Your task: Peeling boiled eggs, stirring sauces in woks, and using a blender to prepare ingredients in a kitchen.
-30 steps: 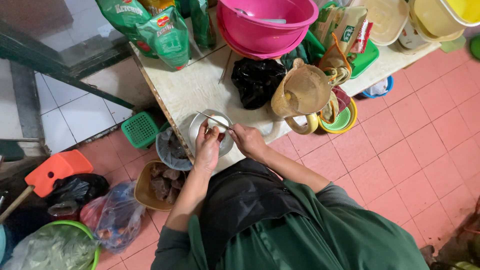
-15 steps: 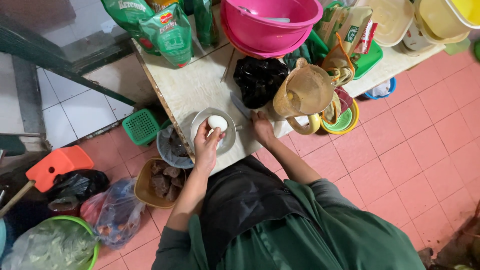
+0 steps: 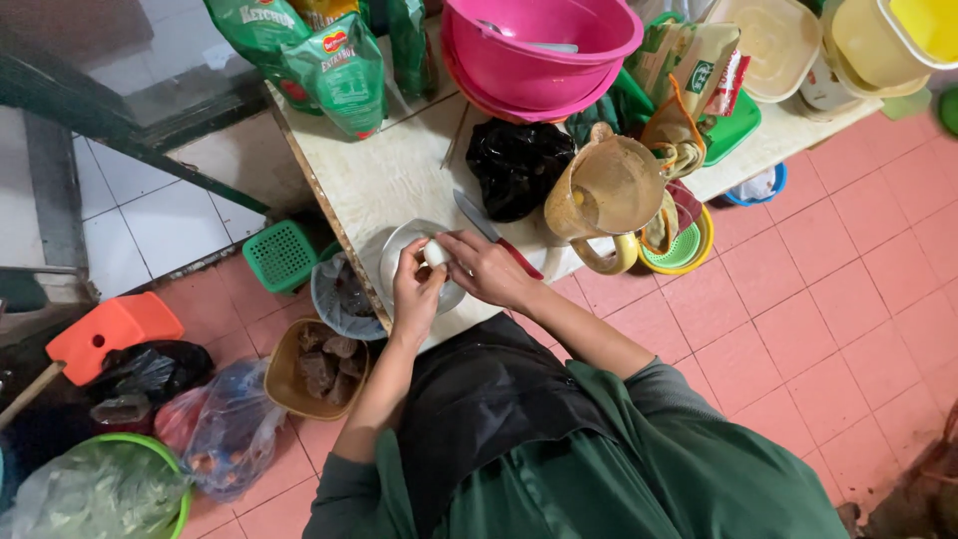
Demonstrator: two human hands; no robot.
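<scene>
small white egg [image 3: 435, 253] held over a grey bowl [image 3: 399, 255].

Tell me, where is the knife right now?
The knife lies on the pale table just beyond the right hand, its red handle partly hidden by that hand, between the white bowl and the black plastic bag.

Pale worn surface [image 3: 389, 170], edge chipped. On it: white bowl [image 3: 399, 262] at near edge, knife [image 3: 479, 222] just beside, black plastic bag [image 3: 517, 160], tan jug [image 3: 604, 190], stacked pink basins [image 3: 539, 60], green sauce pouches [image 3: 329, 60] at back left, cream tubs [image 3: 768, 40] far right w/ packets [image 3: 689, 65].

Red tile floor [image 3: 828, 260]: green basket [image 3: 281, 255], brown bowl [image 3: 299, 374], orange stool [image 3: 105, 334], bags.
</scene>
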